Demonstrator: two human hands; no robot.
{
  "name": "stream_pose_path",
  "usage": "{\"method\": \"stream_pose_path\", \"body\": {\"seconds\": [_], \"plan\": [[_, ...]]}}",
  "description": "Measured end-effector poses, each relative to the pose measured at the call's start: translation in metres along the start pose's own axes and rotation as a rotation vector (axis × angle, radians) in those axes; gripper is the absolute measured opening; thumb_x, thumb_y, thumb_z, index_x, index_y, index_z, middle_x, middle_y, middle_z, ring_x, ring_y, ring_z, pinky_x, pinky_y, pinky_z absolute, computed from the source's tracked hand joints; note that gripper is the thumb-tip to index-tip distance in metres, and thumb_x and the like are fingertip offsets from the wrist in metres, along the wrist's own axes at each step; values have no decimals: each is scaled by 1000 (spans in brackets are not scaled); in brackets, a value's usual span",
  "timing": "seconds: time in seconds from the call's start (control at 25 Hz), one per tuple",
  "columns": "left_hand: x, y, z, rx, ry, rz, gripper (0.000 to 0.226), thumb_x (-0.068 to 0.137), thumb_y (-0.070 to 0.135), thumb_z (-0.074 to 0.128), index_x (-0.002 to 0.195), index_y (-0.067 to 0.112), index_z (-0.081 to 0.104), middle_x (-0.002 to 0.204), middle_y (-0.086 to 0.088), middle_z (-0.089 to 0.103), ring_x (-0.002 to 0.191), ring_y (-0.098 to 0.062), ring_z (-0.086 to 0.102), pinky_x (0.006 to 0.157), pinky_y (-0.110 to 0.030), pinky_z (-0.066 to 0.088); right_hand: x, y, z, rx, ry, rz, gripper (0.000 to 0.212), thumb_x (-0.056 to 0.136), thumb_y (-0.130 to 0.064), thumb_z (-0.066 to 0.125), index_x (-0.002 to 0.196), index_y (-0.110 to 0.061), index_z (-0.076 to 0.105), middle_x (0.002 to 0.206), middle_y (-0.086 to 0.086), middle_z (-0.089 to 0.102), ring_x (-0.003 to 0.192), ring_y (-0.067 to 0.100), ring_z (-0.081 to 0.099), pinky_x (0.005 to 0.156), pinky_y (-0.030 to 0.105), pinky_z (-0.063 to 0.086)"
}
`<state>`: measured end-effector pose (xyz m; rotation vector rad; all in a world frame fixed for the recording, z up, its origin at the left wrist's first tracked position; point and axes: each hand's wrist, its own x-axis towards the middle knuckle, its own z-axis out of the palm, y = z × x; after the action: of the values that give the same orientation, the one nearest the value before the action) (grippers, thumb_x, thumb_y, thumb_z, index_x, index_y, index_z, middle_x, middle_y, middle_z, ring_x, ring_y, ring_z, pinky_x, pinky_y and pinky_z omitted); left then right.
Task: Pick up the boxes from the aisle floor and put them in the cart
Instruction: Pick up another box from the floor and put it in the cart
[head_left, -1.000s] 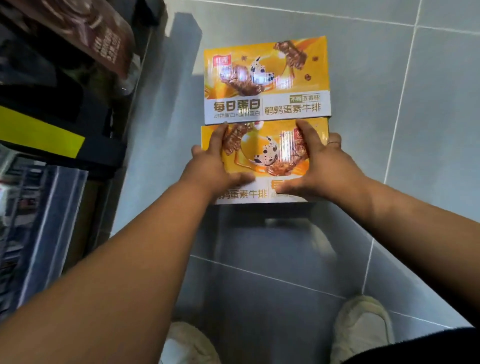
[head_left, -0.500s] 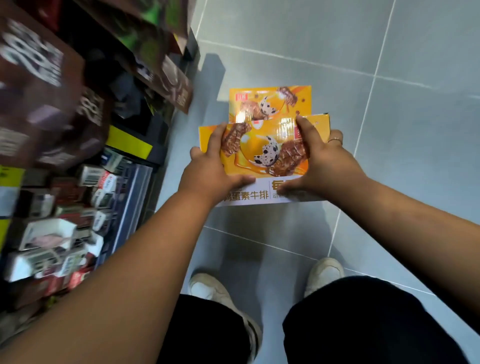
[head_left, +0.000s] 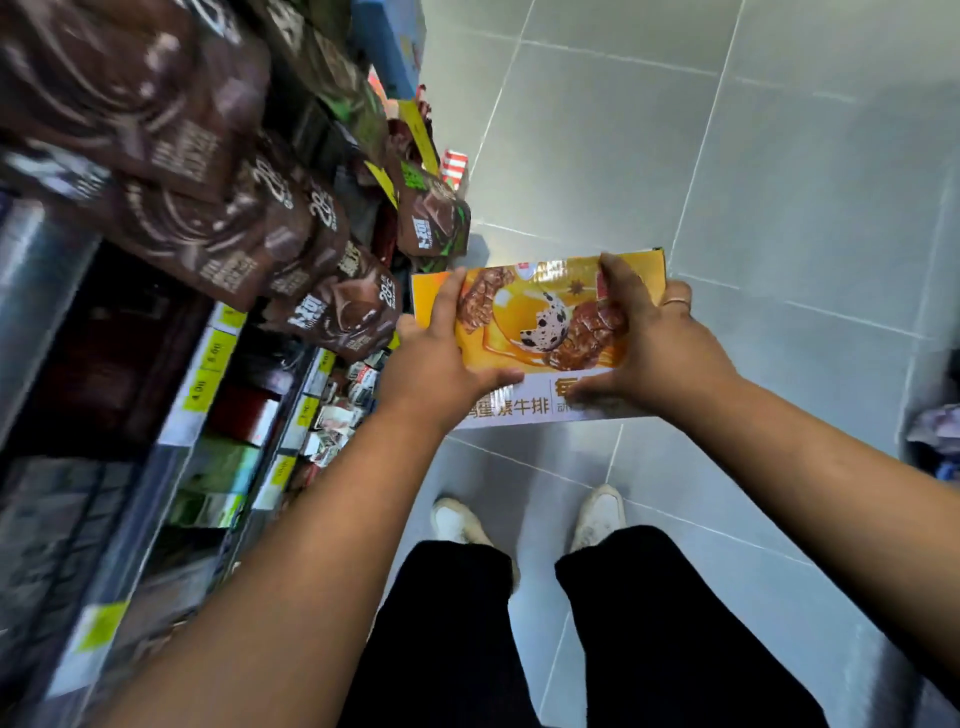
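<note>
Since a moment before, I had lifted the box (head_left: 540, 332) higher off the floor (head_left: 779, 182), and the second box that lay beyond it was out of sight. My left hand (head_left: 441, 364) gripped the box's left end, thumb across the white strip; my right hand (head_left: 660, 348) clasped its right end, a ring (head_left: 675, 301) on one finger. Left of the box stood the shelf (head_left: 208, 364) of brown packs (head_left: 208, 218). Below the box were my shoes (head_left: 457, 519).
</note>
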<state>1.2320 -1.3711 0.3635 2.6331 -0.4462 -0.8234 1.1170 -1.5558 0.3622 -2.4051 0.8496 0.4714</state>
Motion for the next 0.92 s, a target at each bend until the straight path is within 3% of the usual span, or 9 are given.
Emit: {"method": "stream_pose_path", "body": {"seconds": [0.2, 0.48, 0.92], "plan": [[-95, 43, -76, -29, 90, -52, 116, 58, 61, 83, 144, 59, 5, 125, -13, 40, 101, -38, 61, 87, -40, 51, -82, -35, -83, -61, 10, -89, 134, 49, -64, 85, 147, -51, -5, 140, 20, 22, 103, 41, 61, 90, 41, 49], [-191, 71, -118, -96, 271, -155, 116, 60, 61, 83, 144, 60, 2, 128, -14, 39, 96, -36, 62, 79, -36, 47, -145, -62, -152, -149, 27, -297, 130, 55, -67, 81, 149, -48, -7, 147, 21, 18, 111, 42, 58, 94, 42, 48], [-361, 33, -151, -233, 589, -465, 117, 60, 64, 81, 146, 57, 2, 126, -12, 40, 105, -36, 59, 87, -39, 48, -236, -155, -158, -274, -37, -743, 137, 45, -70, 83, 143, -55, -12, 147, 20, 21, 110, 35, 58, 92, 41, 50]]}}
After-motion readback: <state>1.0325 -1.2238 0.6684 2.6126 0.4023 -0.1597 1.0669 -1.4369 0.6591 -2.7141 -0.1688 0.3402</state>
